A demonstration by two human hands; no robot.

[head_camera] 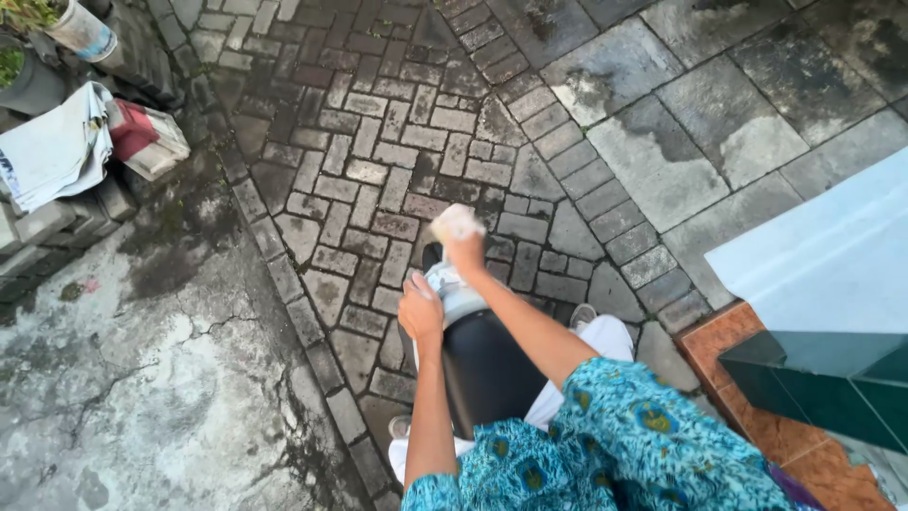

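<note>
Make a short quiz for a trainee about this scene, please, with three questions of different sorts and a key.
1. True or false: the right hand holds a pale cloth.
2. What does the left hand rest on?
A. a flower pot
B. the black seat of a scooter
C. a newspaper
3. Fill in: the ground under the scooter is paved with small ____.

Key:
1. True.
2. B; the hand lies at the seat's front end, its grip flat and open.
3. Bricks.
</note>
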